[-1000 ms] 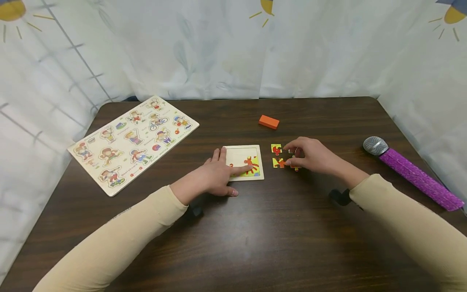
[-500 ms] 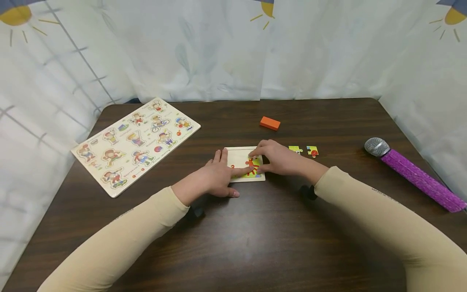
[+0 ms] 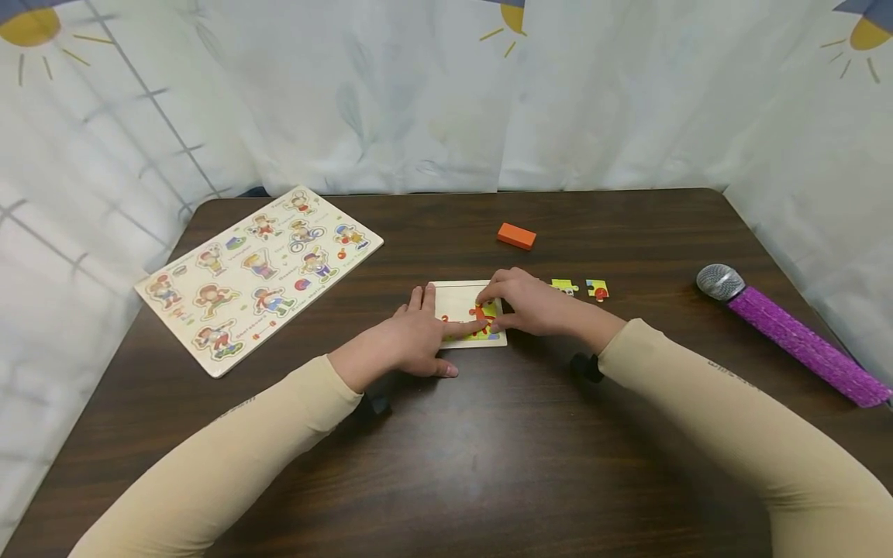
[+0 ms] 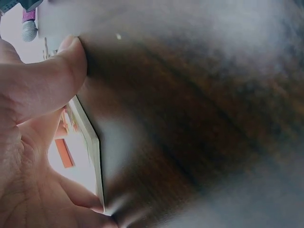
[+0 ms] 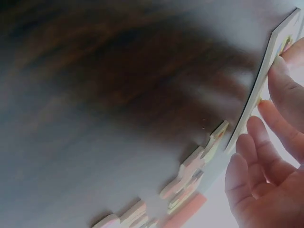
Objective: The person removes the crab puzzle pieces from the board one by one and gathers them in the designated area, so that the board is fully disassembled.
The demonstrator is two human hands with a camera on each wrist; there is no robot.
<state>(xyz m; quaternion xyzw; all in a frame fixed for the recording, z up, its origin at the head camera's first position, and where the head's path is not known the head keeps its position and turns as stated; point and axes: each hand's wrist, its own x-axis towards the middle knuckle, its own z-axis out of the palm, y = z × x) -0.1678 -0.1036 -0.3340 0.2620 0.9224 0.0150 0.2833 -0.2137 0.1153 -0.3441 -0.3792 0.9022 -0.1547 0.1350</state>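
One small puzzle board (image 3: 455,293) is steadied, presumably against sliding, by the spread left hand (image 3: 410,339), while one partly hidden piece (image 3: 491,307) seems pinched by the right hand (image 3: 532,303).

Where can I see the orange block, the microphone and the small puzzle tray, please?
Orange block (image 3: 517,235): head view, middle of its top face.
Microphone (image 3: 793,335): head view, on its purple handle.
Small puzzle tray (image 3: 456,300): head view, on its bare pale floor.

A table (image 3: 467,465) carries board (image 3: 281,256), tray (image 3: 456,295), puzzle pieces (image 3: 598,290), block (image 3: 516,236) and microphone (image 3: 795,335).
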